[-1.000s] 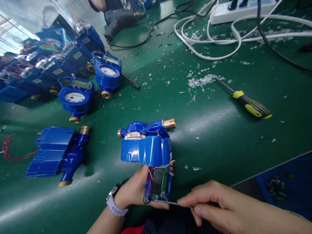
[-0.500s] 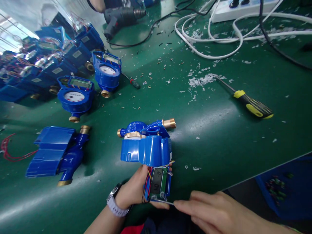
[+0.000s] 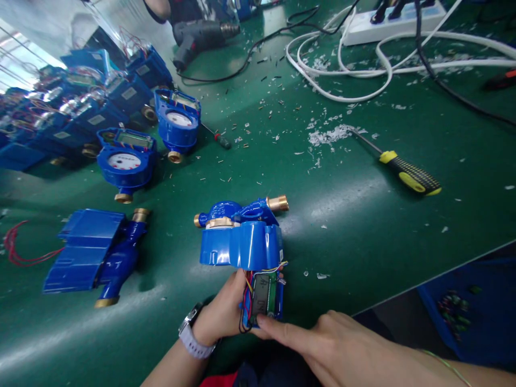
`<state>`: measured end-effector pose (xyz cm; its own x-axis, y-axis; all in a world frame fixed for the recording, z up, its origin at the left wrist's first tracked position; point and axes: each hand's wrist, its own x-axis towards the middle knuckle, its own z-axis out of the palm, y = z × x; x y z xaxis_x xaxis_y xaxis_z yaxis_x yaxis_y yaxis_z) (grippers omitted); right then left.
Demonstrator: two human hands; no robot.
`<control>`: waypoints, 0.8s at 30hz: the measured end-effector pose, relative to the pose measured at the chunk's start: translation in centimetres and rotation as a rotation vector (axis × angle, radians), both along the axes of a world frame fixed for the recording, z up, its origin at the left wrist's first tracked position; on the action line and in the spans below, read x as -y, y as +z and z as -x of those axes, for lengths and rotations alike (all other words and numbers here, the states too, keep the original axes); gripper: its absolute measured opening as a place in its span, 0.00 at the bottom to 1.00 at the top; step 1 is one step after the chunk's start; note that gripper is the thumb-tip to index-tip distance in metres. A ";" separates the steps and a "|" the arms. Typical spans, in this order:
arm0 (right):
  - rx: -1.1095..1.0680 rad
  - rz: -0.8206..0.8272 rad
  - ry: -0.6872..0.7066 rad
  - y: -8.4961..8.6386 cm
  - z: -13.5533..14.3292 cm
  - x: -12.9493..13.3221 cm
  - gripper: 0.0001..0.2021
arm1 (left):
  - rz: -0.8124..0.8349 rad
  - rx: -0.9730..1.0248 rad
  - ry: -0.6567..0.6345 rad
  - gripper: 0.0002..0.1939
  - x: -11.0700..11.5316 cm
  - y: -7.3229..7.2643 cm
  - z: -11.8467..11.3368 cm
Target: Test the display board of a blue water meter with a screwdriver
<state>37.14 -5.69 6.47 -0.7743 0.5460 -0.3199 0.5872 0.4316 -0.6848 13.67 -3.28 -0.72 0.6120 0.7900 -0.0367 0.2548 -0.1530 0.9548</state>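
My left hand (image 3: 223, 312), with a watch on the wrist, grips the open electronics housing (image 3: 262, 295) of a blue meter (image 3: 237, 244). The housing shows a display, a green board and coloured wires. The meter body lies beyond it on the green table, brass ends to left and right. My right hand (image 3: 314, 338) has its index fingertip on the near end of the display. Its other fingers are curled and partly hidden, and whether they hold anything cannot be made out.
Another blue meter (image 3: 88, 250) lies at left, two more (image 3: 124, 161) stand behind it, near a blurred pile (image 3: 80, 102). A heat gun (image 3: 201, 40), yellow-black screwdriver (image 3: 415, 174), small screwdriver (image 3: 222, 141), white cables (image 3: 342, 98), power strip (image 3: 387, 27) and blue bin (image 3: 475, 322) are around.
My right hand has moved left and up from the housing's near edge onto the display. The thin light strip at its fingertips no longer shows. The view has shifted slightly.
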 end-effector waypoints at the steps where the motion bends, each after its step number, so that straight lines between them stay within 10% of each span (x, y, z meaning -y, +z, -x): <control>1: 0.017 -0.044 -0.033 -0.5 0.1 0.7 0.39 | 0.009 0.002 0.005 0.46 0.0 0.1 -0.1; 8: -0.084 -0.111 -0.233 -3.8 0.0 4.3 0.38 | 0.066 -0.029 0.112 0.56 0.6 0.4 -1.0; 24: -0.208 0.278 -0.399 -3.6 0.3 4.0 0.30 | -0.062 -0.095 0.302 0.44 1.9 0.4 -2.7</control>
<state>36.83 -9.68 2.85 -0.5858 0.7278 -0.3566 0.5086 -0.0125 -0.8609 16.37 -5.14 -0.36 0.3455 0.9380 -0.0288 0.3851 -0.1137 0.9158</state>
